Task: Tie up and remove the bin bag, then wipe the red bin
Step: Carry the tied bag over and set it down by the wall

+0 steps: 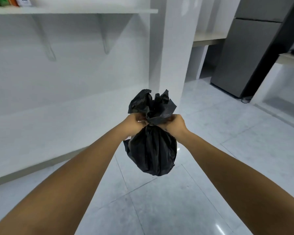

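- Hanging in mid-air above the floor (202, 192), the bin bag (151, 150) is gripped at its neck by left hand (134, 122) & right hand (174, 123), fingers closed.
- Thin, soft, prob. light; best held below the knot.

Open floor (159, 200) below; wall (58, 82) left, fridge (241, 56) far right.

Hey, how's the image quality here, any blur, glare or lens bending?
Head view: black bin bag and both hands, left hand and right hand, fairly sharp; wall and shelf soft; wide-angle bends the edges; glare patches on the glossy floor.
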Demonstrator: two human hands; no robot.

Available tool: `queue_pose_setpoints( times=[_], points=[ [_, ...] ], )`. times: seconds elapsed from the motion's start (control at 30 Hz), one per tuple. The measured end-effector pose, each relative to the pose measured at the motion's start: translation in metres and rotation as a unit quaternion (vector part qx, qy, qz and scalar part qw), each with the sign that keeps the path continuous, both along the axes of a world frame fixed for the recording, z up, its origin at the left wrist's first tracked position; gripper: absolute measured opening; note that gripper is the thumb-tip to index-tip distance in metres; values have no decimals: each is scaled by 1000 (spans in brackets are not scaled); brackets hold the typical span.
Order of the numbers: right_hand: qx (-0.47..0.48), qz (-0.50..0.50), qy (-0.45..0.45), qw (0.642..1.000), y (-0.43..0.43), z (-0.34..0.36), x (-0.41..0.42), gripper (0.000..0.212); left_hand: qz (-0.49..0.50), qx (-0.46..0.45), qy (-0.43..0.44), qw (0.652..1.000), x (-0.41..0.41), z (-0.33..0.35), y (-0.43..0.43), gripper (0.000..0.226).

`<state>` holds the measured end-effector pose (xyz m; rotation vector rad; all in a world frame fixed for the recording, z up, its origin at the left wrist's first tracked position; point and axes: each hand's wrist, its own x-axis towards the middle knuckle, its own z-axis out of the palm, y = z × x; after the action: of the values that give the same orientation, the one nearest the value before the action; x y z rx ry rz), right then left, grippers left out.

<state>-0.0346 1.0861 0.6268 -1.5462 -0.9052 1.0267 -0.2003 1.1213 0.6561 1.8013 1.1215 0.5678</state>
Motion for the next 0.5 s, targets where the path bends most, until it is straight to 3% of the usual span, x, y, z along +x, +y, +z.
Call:
queue_pose_setpoints(
  times=[0.1, 0.37, 0.5],
  points=[
    [-12, -1, -95, 995, 69, -10, -7, 21, -4, -13, 7, 1000, -6, -11, 77, 12],
    [-75, -59, -121, 988, 220, -58, -15, 26, -58, -77, 21, 995, -3, -53, 252, 12],
    [-114, -92, -164, 976, 286, -98, -6, 26, -2, -38, 57, 998, 20, -95, 322, 7]
  ],
)
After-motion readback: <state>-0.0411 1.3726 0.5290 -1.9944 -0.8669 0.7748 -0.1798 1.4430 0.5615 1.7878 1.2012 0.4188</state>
